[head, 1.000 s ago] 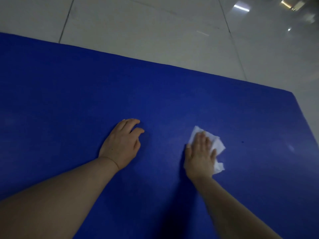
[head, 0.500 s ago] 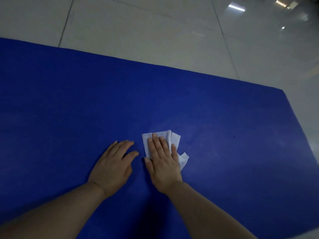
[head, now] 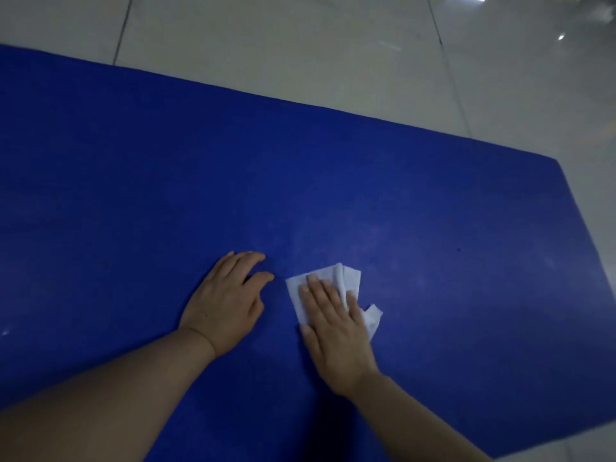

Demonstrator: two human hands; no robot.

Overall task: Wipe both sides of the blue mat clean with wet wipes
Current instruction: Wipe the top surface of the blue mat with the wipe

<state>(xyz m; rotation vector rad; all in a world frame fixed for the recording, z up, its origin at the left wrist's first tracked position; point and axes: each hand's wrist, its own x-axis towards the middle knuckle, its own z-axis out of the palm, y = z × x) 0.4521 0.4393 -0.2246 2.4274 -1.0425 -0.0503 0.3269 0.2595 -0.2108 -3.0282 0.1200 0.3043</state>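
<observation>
- Two bare hands lie on a flat blue foam mat (head: 333, 195) spread over pale floor tiles (head: 300, 45).
- Right hand (head: 336, 328) presses a folded white wet wipe (head: 346, 278), fingers straight.
- Left hand (head: 226, 305) rests flat alongside, holding nothing.

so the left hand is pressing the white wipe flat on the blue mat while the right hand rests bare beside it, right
Not quite: the hands are swapped. In the head view the right hand presses the white wipe flat on the blue mat, while the left hand rests bare beside it.

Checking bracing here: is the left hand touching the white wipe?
Apart. The head view shows bare blue mat between the left hand and the wipe.
</observation>
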